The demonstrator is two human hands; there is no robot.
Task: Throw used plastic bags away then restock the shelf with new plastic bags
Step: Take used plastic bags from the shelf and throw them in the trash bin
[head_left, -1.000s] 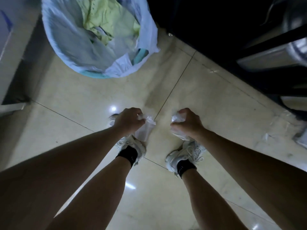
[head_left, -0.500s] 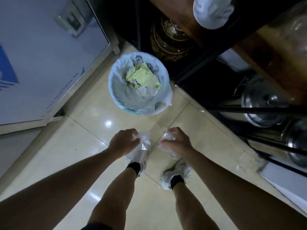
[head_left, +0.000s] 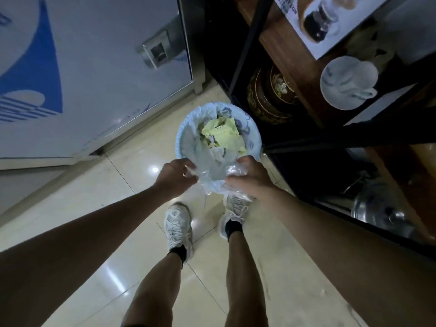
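Note:
A round waste bin (head_left: 182, 133) lined with a pale bag stands on the tiled floor, holding yellow paper (head_left: 223, 133) and crumpled wrap. My left hand (head_left: 175, 177) and my right hand (head_left: 250, 177) hover over the bin's near rim, each closed on clear, crumpled used plastic bags (head_left: 213, 174) stretched between them. A loose strip of plastic dangles below the hands toward my shoes.
A white cabinet with a blue logo (head_left: 70, 74) fills the left. A dark wooden shelf unit (head_left: 295, 62) stands right of the bin, with a brown ceramic jar (head_left: 269, 95), a white cup (head_left: 349, 81) and metal pots (head_left: 382, 215) low down. My feet (head_left: 178, 223) stand just before the bin.
The view has risen and I have stepped closer to the bin. Both hands moved forward from above my shoes to over the bin's near rim, the plastic now spread between them.

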